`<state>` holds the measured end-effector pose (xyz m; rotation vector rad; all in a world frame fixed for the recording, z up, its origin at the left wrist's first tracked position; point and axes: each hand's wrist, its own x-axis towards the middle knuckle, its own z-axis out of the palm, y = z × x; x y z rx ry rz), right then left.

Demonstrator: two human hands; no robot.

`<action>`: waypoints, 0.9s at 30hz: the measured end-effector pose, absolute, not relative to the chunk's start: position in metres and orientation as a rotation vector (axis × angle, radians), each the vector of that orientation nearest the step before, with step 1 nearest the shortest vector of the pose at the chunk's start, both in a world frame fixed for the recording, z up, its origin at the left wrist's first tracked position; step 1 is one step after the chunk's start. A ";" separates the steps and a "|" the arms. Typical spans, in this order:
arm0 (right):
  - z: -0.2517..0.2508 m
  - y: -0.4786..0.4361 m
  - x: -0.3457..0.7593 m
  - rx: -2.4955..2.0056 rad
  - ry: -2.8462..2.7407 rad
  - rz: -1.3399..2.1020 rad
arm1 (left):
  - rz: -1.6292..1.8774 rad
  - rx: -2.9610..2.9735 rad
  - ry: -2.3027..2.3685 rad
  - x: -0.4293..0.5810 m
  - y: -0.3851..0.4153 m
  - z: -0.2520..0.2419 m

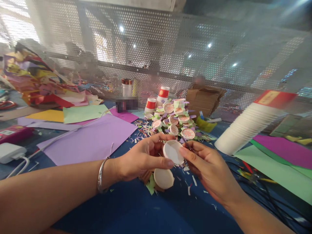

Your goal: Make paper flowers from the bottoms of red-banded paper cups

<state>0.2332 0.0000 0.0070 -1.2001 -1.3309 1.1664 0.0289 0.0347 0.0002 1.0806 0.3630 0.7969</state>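
Note:
My left hand (pixel 143 159) and my right hand (pixel 207 165) meet over the blue table (pixel 136 208), both pinching one small white paper cup (pixel 173 151) by its round bottom. Just below it, a second white cup (pixel 163 178) with green paper bits lies on the table under my left fingers. A silver bangle (pixel 101 175) circles my left wrist. Beyond the hands stands a heap of finished cups (pixel 175 120) trimmed with green and purple paper.
A leaning stack of white cups (pixel 246 125) lies at the right, above green (pixel 275 169) and purple sheets. A lilac sheet (pixel 92 139) lies left, with a white charger (pixel 9 152), coloured paper piles, cardboard (pixel 204 99) and a perforated metal screen behind.

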 end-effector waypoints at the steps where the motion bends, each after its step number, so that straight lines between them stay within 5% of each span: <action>1: 0.006 0.000 0.233 -1.199 -1.327 1.164 | 0.792 1.081 0.358 0.029 0.034 0.001; 27: 0.014 -0.008 0.236 -1.125 -1.453 1.168 | 0.891 1.455 0.347 0.024 0.049 -0.005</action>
